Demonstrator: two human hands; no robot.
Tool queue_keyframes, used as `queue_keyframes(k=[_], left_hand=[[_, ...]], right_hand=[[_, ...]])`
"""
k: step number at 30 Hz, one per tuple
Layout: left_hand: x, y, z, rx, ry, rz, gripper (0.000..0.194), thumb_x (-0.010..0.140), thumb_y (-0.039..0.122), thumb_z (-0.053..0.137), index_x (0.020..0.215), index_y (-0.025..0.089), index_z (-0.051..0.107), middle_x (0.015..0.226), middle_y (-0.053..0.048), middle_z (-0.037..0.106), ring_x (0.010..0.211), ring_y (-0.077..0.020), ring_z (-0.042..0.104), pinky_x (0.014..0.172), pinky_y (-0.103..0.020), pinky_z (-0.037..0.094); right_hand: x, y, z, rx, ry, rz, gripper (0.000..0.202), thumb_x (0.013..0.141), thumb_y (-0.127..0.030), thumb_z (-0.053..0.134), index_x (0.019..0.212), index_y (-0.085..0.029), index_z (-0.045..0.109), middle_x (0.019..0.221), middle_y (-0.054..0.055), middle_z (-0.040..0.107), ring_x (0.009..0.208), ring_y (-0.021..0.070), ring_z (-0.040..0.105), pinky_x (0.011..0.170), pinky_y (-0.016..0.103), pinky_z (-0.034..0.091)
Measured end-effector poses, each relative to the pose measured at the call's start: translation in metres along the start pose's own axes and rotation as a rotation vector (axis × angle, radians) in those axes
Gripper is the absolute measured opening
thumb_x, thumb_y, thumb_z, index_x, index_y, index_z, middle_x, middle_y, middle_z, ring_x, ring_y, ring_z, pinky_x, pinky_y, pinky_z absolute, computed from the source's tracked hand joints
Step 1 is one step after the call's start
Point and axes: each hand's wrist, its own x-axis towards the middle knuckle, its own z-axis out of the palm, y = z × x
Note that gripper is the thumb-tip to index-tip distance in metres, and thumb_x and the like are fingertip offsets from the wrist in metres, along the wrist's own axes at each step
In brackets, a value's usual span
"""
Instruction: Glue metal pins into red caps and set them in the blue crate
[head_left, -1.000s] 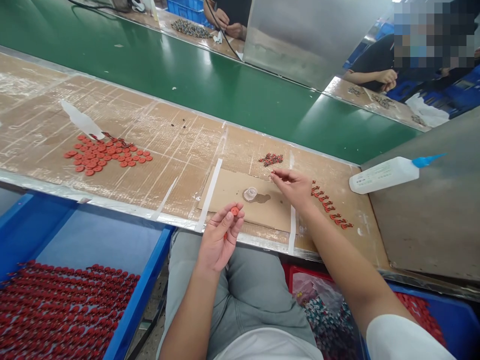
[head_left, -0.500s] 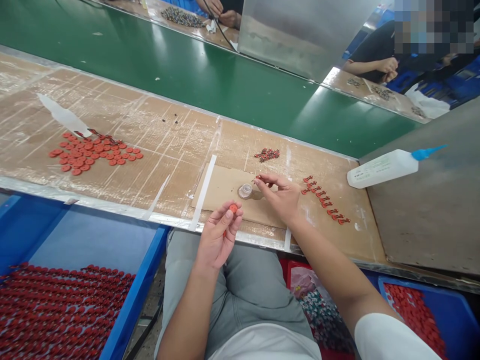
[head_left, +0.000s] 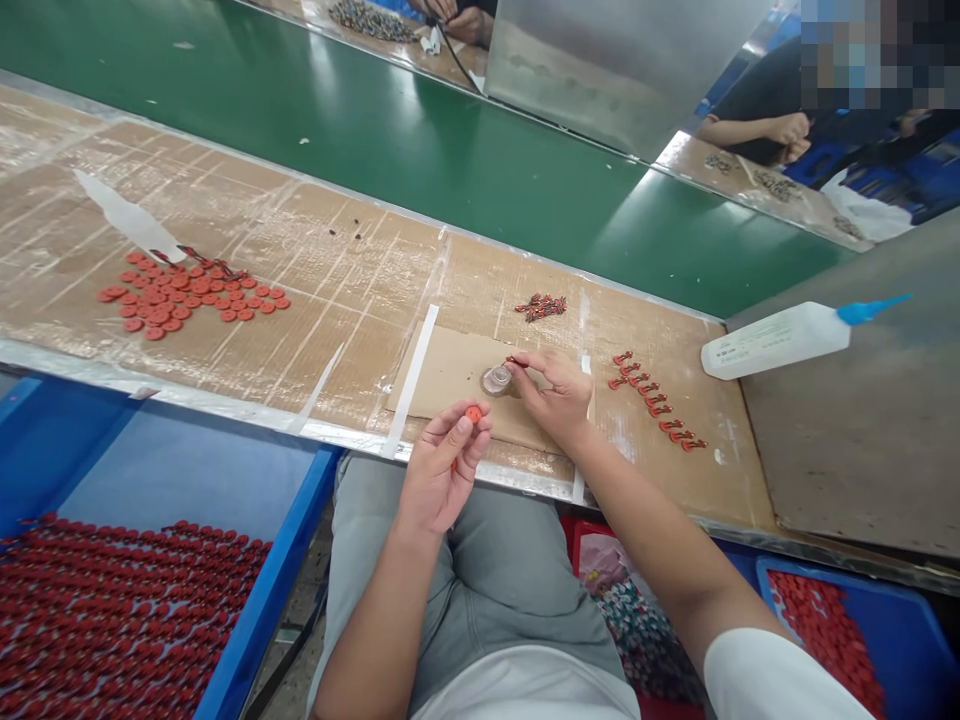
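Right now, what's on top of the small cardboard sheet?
A clear cup sits on the sheet, and white tape crosses its left end. The right hand hides part of it; I can't see underneath.

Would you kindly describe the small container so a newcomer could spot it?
On the table, find the cardboard sheet with a white tape strip near its left edge. The small container sits on it, beside the right hand. It is round and clear, unlike the red pieces nearby.

1. You can pass over the tabletop (head_left: pixel 352 290) between the discs (head_left: pixel 161 298) and the cardboard (head_left: pixel 454 352).
2. The cup (head_left: pixel 496 379) stands just left of your right hand (head_left: pixel 553 395).
3. Bottle (head_left: pixel 780 342) and metal panel (head_left: pixel 862 430) block your far right.
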Motion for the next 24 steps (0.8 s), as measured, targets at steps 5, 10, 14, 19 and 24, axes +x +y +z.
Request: queue_keyframes(k=[5, 10, 14, 19, 24], left_hand=[[-0.0006, 0.0003, 0.0011, -0.007, -0.004, -0.007, 0.018, 0.076, 0.014, 0.069, 0.094, 0.016, 0.071, 0.097, -0.003, 0.076, 0.08, -0.006, 0.071, 0.076, -0.012, 0.057], [-0.0011, 0.0006, 0.002, -0.012, 0.002, -0.006, 0.018, 0.075, 0.014, 0.069, 0.093, 0.016, 0.071, 0.097, -0.003, 0.076, 0.08, -0.0062, 0.071, 0.075, -0.011, 0.057], [-0.0011, 0.0012, 0.0026, -0.011, 0.013, -0.008, 0.018, 0.075, 0.014, 0.069, 0.093, 0.016, 0.071, 0.096, -0.003, 0.076, 0.079, -0.0061, 0.071, 0.075, -0.011, 0.057], [-0.0011, 0.0012, 0.0018, -0.014, 0.014, -0.009, 0.018, 0.076, 0.014, 0.069, 0.094, 0.016, 0.071, 0.097, -0.004, 0.075, 0.08, -0.0064, 0.071, 0.076, -0.012, 0.057], [-0.0019, 0.0016, 0.0016, -0.006, 0.015, -0.013, 0.019, 0.076, 0.013, 0.069, 0.094, 0.016, 0.071, 0.099, -0.004, 0.075, 0.082, -0.0066, 0.071, 0.078, -0.012, 0.057]], right_hand=[[-0.0003, 0.0014, 0.0003, -0.029, -0.025, -0.067, 0.017, 0.081, -0.017, 0.066, 0.096, -0.025, 0.068, 0.085, 0.003, 0.074, 0.079, 0.0183, 0.068, 0.076, 0.035, 0.056], [0.0004, 0.0015, 0.0008, -0.062, -0.032, -0.077, 0.016, 0.082, -0.018, 0.065, 0.097, -0.025, 0.067, 0.086, 0.004, 0.073, 0.079, 0.0187, 0.068, 0.076, 0.036, 0.056], [0.0006, 0.0012, 0.001, -0.047, -0.025, -0.087, 0.016, 0.082, -0.018, 0.065, 0.097, -0.024, 0.067, 0.085, 0.004, 0.073, 0.079, 0.0184, 0.068, 0.075, 0.036, 0.056], [-0.0005, 0.0015, 0.0019, -0.081, -0.041, -0.05, 0.012, 0.083, -0.022, 0.065, 0.094, -0.025, 0.067, 0.084, 0.004, 0.073, 0.079, 0.0192, 0.069, 0.076, 0.037, 0.056], [-0.0019, 0.0021, 0.0016, -0.032, -0.031, -0.068, 0.018, 0.08, -0.018, 0.067, 0.096, -0.026, 0.068, 0.086, 0.003, 0.074, 0.08, 0.0183, 0.068, 0.077, 0.035, 0.055]])
